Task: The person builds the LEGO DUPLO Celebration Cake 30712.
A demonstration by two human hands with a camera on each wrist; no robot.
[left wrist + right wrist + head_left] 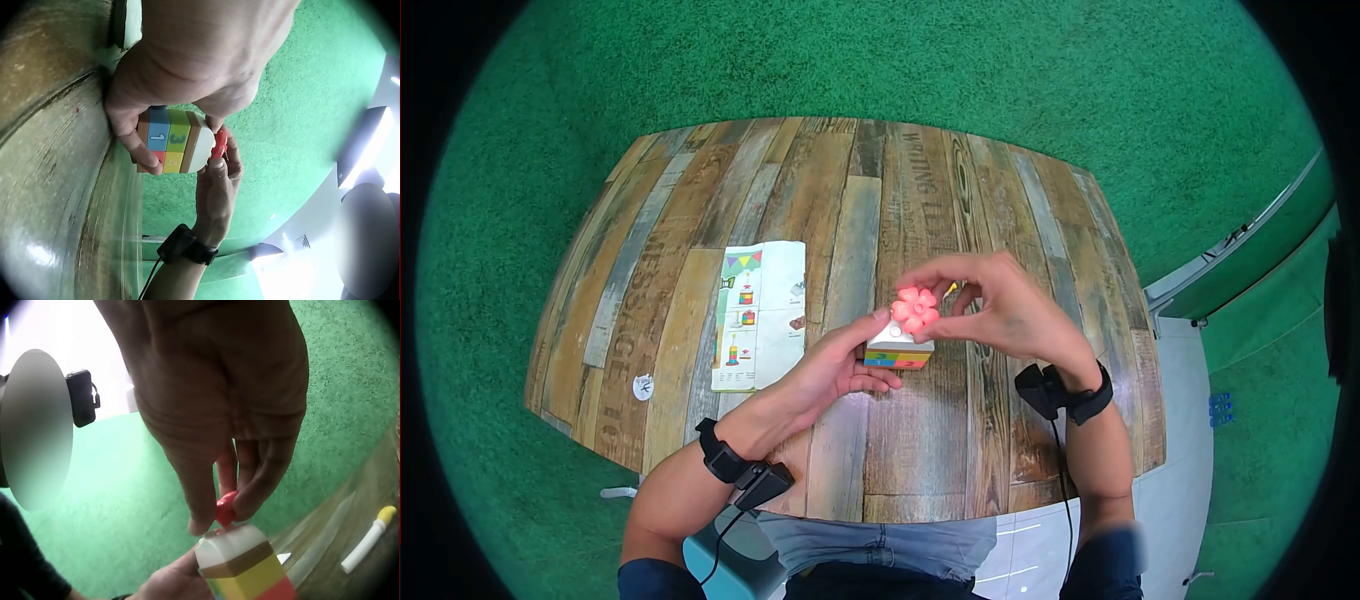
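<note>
My left hand (832, 366) holds a small stack of toy building bricks (898, 357) from its side, fingers curled beneath and thumb up at the top. Blue, green, yellow and red bricks, some numbered, form its lower layers in the left wrist view. Above them come a brown layer and a rounded white brick (201, 148). A coral-red flower brick (915, 311) sits right at the white top, pinched between thumb and fingers of my right hand (1015, 308). The right wrist view shows the flower (226, 509) partly hidden by those fingertips.
An open instruction booklet (778, 345) lies on the wooden table (700, 210), left of the hands. Further left is a round white sticker (643, 387). A white stick with a yellow tip (365, 546) lies on the table beyond my right hand.
</note>
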